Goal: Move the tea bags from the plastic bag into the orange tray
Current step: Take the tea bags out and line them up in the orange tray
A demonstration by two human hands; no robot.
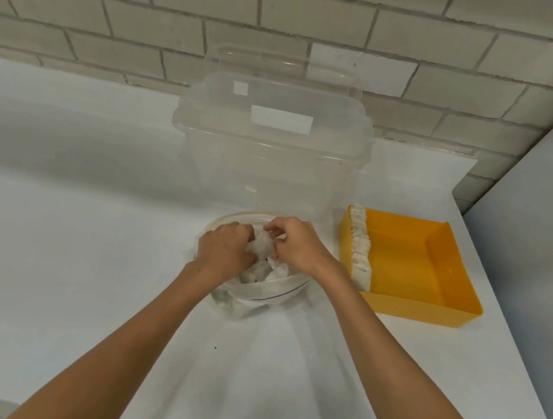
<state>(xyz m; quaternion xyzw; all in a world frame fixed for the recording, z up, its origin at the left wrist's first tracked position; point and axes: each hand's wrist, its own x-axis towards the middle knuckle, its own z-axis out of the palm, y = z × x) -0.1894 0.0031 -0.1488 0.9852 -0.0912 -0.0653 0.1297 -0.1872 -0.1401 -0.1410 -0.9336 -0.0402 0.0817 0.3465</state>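
Fingers [246, 234] of your left hand [225, 251] and right hand [298, 246] curl inside the open clear plastic bag [272, 293], gripping white paper tea bags [260, 267] heaped there. Just right of that bag sits the orange plastic tray [434, 261], with a row of tea bags [360, 250] along its bag-side wall.

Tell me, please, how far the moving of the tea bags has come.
Done: a row of tea bags stands along the left wall of the orange tray. In hand: the left hand and the right hand are inside the open plastic bag, fingers curled on the loose tea bags. Left: that pile to move; most of the tray floor is bare.
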